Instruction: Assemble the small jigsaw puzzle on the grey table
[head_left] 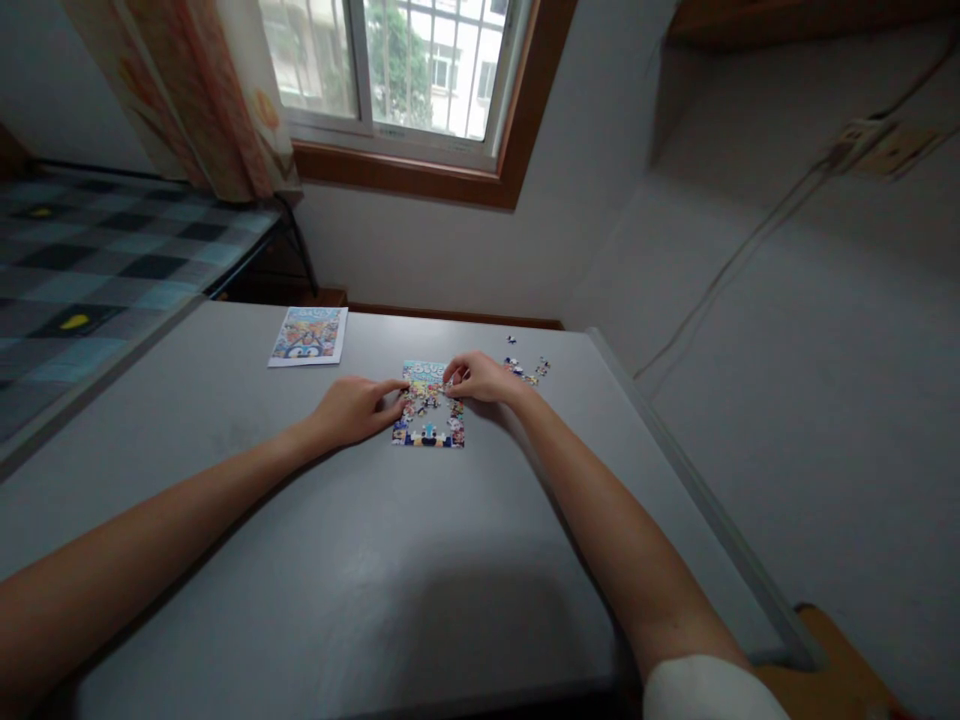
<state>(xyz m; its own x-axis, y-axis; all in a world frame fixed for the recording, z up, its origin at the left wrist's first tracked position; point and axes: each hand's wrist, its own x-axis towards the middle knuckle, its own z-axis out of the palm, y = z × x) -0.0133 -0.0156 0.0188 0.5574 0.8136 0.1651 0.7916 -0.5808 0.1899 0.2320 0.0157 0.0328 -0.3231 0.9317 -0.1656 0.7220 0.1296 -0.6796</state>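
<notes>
A small colourful jigsaw puzzle [428, 412], partly assembled, lies on the grey table [360, 560]. My left hand [352, 410] rests at the puzzle's left edge, fingers curled, with a fingertip touching the pieces. My right hand [480, 378] sits at the puzzle's upper right corner, fingers pinched together on what looks like a puzzle piece. Several loose pieces [527, 370] lie just to the right of that hand.
A printed reference picture [308, 336] lies flat at the table's far left. A bed with a checked cover [97, 260] stands to the left. The wall and a window [397, 70] are behind the table; a cable [742, 250] runs along the right wall.
</notes>
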